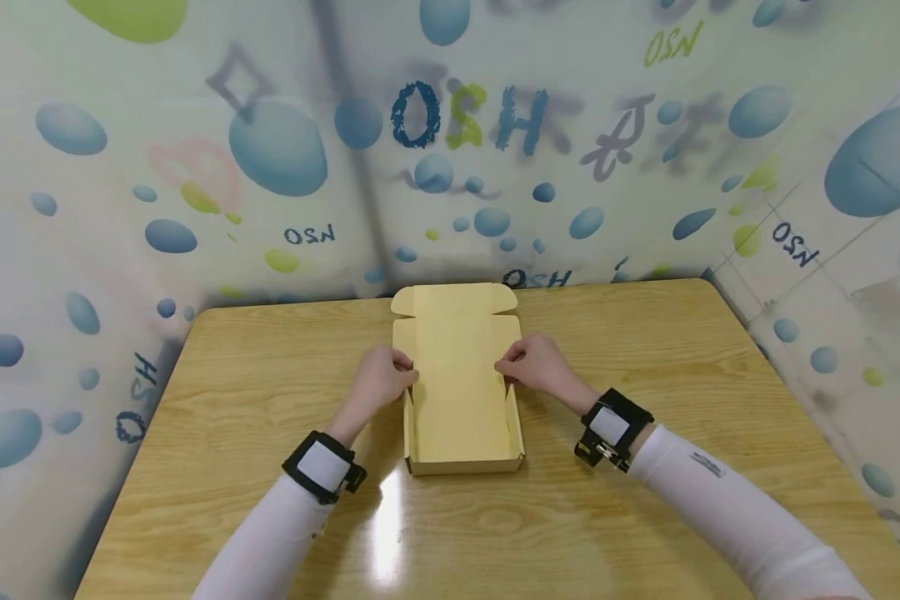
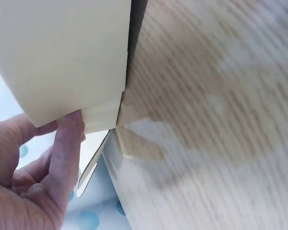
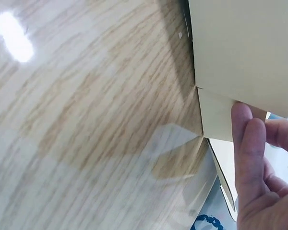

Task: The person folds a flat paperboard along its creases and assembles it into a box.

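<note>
A yellowish cardboard mailer box [image 1: 461,408] lies on the wooden table, its lid [image 1: 453,302] folded back away from me with small flaps at both sides. My left hand [image 1: 378,377] pinches the far end of the box's left side wall [image 2: 67,57] between thumb and fingers. On the opposite side, my right hand [image 1: 537,364] pinches the matching end of the right side wall [image 3: 245,48]. The near part of the box has upright walls. No object shows inside it in the head view. Both thumbs are partly hidden behind cardboard in the wrist views.
The wooden table [image 1: 255,433] extends to both sides of the box and toward me. Behind its far edge hangs a patterned backdrop [image 1: 270,233], close to the lid's end. Each wrist wears a black strap with a camera [image 1: 321,467].
</note>
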`<state>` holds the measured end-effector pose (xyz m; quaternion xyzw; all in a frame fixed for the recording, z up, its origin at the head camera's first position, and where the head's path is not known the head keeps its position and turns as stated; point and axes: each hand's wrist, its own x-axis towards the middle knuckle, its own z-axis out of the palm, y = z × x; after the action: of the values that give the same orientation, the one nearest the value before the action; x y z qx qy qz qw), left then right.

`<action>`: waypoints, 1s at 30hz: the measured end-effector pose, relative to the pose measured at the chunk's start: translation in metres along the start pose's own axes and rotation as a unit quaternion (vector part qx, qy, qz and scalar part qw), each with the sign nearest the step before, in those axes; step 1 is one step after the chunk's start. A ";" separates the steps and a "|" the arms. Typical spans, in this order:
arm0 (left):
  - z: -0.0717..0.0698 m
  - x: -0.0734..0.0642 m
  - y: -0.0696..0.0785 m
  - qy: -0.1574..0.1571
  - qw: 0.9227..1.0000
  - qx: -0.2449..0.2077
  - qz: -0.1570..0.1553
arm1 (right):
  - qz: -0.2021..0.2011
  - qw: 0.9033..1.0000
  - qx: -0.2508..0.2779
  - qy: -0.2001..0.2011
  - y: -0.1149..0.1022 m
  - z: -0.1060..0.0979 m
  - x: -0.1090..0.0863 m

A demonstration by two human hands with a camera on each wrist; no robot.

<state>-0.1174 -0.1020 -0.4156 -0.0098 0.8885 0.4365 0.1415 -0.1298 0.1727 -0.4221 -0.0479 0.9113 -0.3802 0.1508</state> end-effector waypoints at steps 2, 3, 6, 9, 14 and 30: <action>0.001 -0.001 -0.001 0.004 1.000 0.009 0.007 | -0.003 1.000 0.001 0.003 0.001 0.001 -0.001; 0.002 -0.001 -0.001 0.006 1.000 0.013 0.010 | -0.006 1.000 0.001 0.004 0.001 0.002 -0.001; 0.003 -0.001 -0.002 0.008 1.000 0.015 0.013 | -0.009 1.000 0.002 0.011 0.003 0.002 -0.002; 0.004 -0.001 -0.003 0.014 1.000 0.017 0.013 | -0.009 1.000 -0.002 0.019 0.004 0.002 -0.003; 0.004 0.000 -0.002 0.042 0.998 0.029 0.025 | -0.008 0.999 0.003 0.041 0.003 0.003 -0.004; 0.007 -0.007 -0.003 0.083 0.993 0.019 0.084 | -0.049 0.992 -0.005 0.119 0.000 0.011 -0.011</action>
<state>-0.1090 -0.0994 -0.4199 0.0317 0.9031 0.4271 0.0305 -0.1162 0.1675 -0.4269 -0.0477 0.9211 -0.3856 0.0227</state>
